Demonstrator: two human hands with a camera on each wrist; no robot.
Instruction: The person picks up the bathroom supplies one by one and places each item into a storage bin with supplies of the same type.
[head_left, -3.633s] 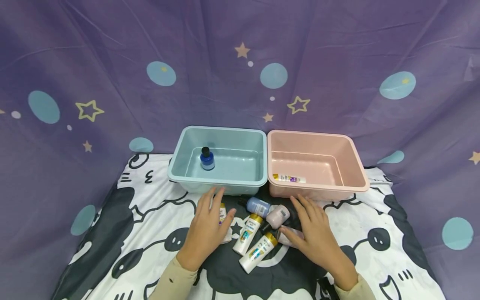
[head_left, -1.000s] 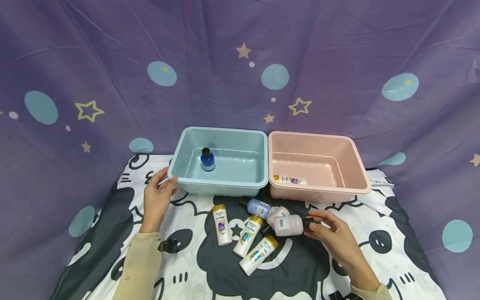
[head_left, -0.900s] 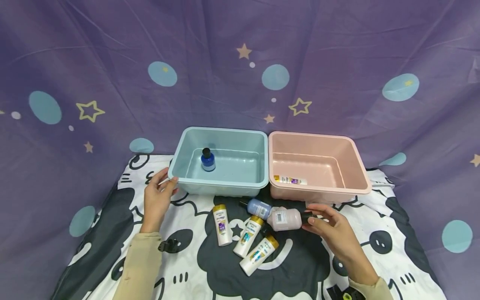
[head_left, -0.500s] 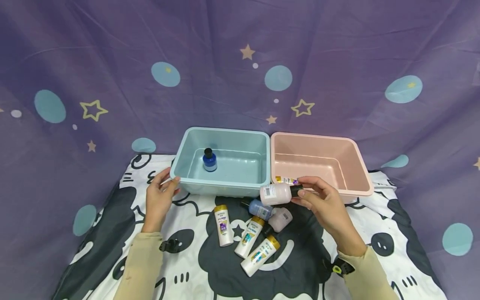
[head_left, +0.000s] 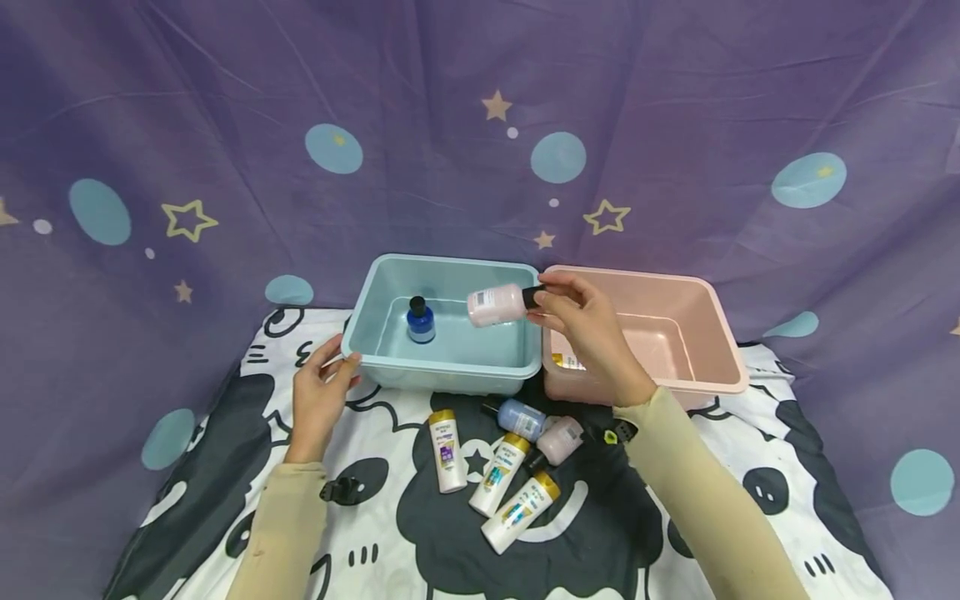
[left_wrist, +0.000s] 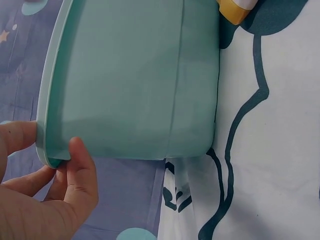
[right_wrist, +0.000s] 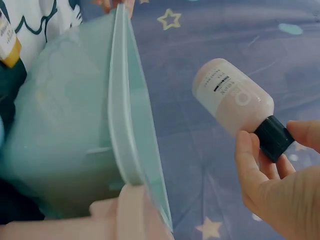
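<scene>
By its black cap, my right hand (head_left: 588,329) grips a pale pink bottle (head_left: 497,306), tipped on its side over the right part of the light blue bin (head_left: 442,375). The right wrist view shows the bottle (right_wrist: 232,95) with its printed label, fingers and thumb round the cap. My left hand (head_left: 318,400) holds the blue bin's front left corner; in the left wrist view thumb and fingers lie either side of its rim (left_wrist: 44,100). Inside that bin a dark blue bottle (head_left: 421,323) with a black cap stands upright.
A pink bin (head_left: 720,367) adjoins on the right, a gold-capped tube (head_left: 567,361) partly hidden in it. On the patterned cloth lie white gold-capped bottles (head_left: 447,454), a light blue bottle (head_left: 521,418) and another pale pink bottle (head_left: 561,440). A purple curtain (head_left: 420,167) hangs behind.
My right hand has picked the pale pink bottle up from the pile and carried it up and left over the blue bin. The left hand moved from the pile to the bin's corner and stays there.
</scene>
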